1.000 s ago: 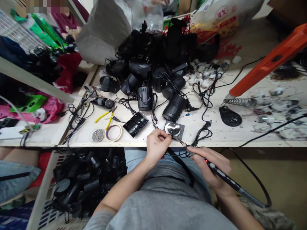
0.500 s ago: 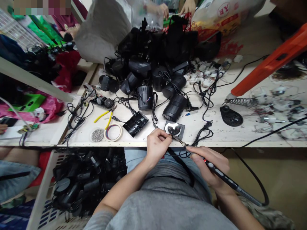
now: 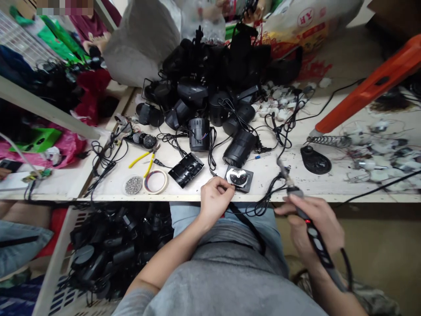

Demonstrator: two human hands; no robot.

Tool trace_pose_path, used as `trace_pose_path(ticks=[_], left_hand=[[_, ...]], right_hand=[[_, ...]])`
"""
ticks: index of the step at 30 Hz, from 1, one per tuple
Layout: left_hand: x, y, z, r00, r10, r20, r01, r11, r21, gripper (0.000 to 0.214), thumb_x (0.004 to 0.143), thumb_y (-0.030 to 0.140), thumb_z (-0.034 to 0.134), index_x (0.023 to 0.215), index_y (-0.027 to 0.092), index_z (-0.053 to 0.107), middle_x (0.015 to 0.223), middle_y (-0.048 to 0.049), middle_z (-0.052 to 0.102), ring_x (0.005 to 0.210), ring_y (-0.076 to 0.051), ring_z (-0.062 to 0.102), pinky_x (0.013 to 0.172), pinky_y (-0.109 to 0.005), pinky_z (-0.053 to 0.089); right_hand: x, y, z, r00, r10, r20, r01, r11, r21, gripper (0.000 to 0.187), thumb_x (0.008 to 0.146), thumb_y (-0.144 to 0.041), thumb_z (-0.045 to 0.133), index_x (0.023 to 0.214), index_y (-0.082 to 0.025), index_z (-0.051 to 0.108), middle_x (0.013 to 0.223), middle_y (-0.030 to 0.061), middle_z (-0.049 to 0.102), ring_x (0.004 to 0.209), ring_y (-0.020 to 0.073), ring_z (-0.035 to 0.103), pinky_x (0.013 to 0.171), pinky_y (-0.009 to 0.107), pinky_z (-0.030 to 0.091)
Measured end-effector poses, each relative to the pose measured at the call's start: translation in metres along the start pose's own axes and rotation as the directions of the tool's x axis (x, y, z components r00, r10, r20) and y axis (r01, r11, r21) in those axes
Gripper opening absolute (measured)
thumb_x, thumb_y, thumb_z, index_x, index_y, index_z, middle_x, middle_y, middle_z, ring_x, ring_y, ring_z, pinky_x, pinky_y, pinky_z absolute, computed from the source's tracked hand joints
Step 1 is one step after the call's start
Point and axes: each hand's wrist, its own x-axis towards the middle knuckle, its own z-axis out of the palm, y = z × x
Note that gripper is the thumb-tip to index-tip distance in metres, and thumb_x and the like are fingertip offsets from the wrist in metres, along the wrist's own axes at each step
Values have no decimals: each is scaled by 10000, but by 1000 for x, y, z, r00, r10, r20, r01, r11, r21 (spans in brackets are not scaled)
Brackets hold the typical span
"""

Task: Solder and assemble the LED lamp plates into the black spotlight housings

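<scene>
Soldering iron [image 3: 312,239]: now lifted away from the work, up and to the right, its tip clear of everything, wrapped closed in my right hand [image 3: 312,224]. Round metal-faced disc [image 3: 238,177]: on a dark square plate [image 3: 247,176] near the bench's [image 3: 184,195] front edge, its thin wire [image 3: 233,187] pinched by my left hand [image 3: 213,202]. Beyond: black cylindrical housings [image 3: 199,134].

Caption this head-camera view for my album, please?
Left hand beside a square black plate, right hand holding a soldering iron, at a cluttered workbench.
</scene>
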Motion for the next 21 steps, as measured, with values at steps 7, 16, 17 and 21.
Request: trace_pose_path(ticks=[7,16,17,21], left_hand=[[-2,1,2,1000,6,23,-6,1000,-2,125,689,298,682,649,190,634,475,60,507,451,-83,432,480,-201,306],[5,15,-4,975,-124,182,185,911,-368,278,577,342,786,669,168,588,571,23,608,463,-70,496,484,-184,402],[6,17,-5,972,-131,194,200,898,-392,283,567,334,790,667,164,587,594,13,628,463,-66,504,481,-182,408],[9,19,-8,961,-148,234,239,868,-436,279,546,309,788,661,162,581,575,21,628,423,-59,500,437,-164,390]], right_hand=[[12,22,48,990,-95,103,113,978,-176,393,888,-129,694,1254,-213,576,1120,99,600,1010,185,670,782,295,609],[27,33,67,984,-115,138,128,987,-95,456,897,-179,693,1313,-216,509,1071,98,604,1025,218,629,832,369,595],[29,32,67,984,-123,126,135,986,-93,468,891,-171,702,1313,-218,506,1054,94,616,1022,219,628,839,375,591],[30,29,67,987,-143,76,149,985,-82,481,870,-134,726,1298,-208,517,1002,84,636,989,212,626,811,355,581]])
